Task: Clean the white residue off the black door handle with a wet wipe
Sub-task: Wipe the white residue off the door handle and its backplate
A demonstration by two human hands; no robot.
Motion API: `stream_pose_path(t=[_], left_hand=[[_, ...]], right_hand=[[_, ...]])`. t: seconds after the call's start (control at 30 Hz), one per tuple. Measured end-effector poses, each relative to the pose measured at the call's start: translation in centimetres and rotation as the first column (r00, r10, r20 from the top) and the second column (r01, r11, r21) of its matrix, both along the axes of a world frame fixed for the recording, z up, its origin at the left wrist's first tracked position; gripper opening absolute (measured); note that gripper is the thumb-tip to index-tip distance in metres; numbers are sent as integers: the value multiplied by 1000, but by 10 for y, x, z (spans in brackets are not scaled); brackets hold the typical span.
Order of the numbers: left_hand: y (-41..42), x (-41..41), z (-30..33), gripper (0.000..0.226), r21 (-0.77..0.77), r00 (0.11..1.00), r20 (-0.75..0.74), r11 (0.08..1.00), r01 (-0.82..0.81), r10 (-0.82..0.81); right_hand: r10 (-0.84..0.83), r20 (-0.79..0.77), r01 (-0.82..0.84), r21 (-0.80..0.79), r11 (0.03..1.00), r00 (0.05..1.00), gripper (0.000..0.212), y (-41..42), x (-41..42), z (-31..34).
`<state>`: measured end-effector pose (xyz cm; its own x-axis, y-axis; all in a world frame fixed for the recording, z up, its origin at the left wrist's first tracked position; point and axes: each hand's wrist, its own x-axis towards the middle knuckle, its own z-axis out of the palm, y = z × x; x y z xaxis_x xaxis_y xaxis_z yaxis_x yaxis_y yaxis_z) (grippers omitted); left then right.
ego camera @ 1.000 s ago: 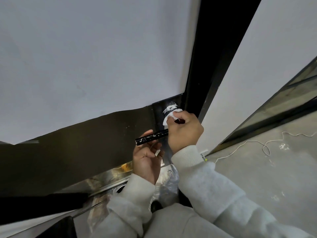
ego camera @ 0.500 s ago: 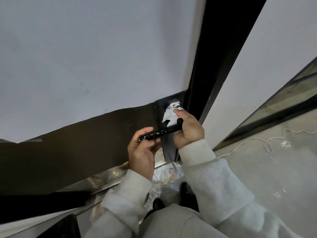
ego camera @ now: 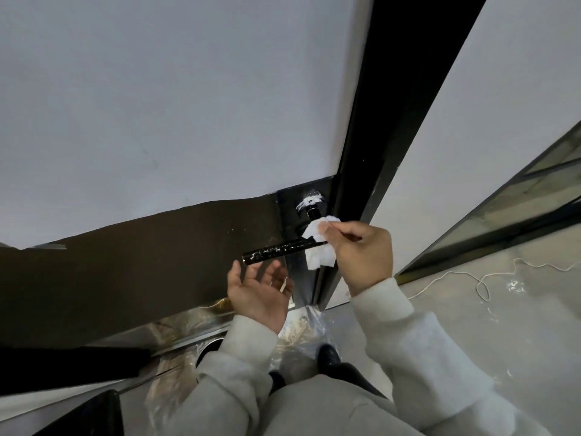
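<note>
White wall (ego camera: 157, 105) fills upper left of frame; black door frame (ego camera: 393, 105) runs diagonally down centre-right. Dark door panel (ego camera: 141, 262) spans left-centre. Grey floor (ego camera: 503, 325) lower right, one white cord (ego camera: 456, 275) lying on it. Clear plastic sheet (ego camera: 301, 332) on floor, lower centre; no containers seen. One black shoe (ego camera: 328, 355) on it.

Two hands, both in pale fleece sleeves. Right hand (ego camera: 361, 250) centre-right, fingers pinching one white wet wipe (ego camera: 319, 247) against the pivot end of the black door handle (ego camera: 279, 250). Left hand (ego camera: 257, 289) just below handle, palm up, fingers spread and loose, holding nothing, apart from the handle. One handle, centre frame, lying roughly horizontal, white specks along its length. One white residue smear (ego camera: 309, 199) on the black plate above the pivot.

Versus 0.5 s ago: left hand has let go of the handle tip; wipe now hangs over the handle's pivot end rather than up by the smear.
</note>
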<state>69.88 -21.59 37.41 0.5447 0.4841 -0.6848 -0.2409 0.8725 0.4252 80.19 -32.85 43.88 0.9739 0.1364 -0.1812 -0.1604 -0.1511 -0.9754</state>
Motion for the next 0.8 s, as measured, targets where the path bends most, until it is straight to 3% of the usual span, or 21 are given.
stream_pose_path(t=[0.1, 0.3, 0.37, 0.47, 0.6, 0.73, 0.8], left_hand=[[-10, 13, -2, 48, -31, 999, 0, 998, 46, -46], [-19, 31, 11, 51, -10, 998, 23, 998, 54, -54], [-18, 32, 11, 51, -10, 1000, 14, 1000, 28, -28], [-19, 31, 10, 47, -26, 999, -20, 999, -27, 27], [-26, 42, 16, 50, -29, 994, -53, 995, -95, 94], [-26, 40, 20, 49, 47, 1000, 0, 999, 17, -17], [-20, 31, 21, 40, 63, 998, 56, 998, 23, -26]], right_hand=[[38, -183, 2, 215, 977, 982, 4, -14, -1, -1], [78, -378, 107, 444, 890, 922, 14, -5, -1, -3], [91, -380, 103, 461, 881, 921, 17, 1, -3, -1], [85, -287, 25, 357, 934, 954, 14, -8, -5, -3], [88, -17, -88, 47, 995, 996, 13, -22, -8, -7], [231, 356, -178, -176, 968, 905, 19, -16, -2, -5], [287, 348, -245, -159, 956, 893, 22, -15, 4, -4]])
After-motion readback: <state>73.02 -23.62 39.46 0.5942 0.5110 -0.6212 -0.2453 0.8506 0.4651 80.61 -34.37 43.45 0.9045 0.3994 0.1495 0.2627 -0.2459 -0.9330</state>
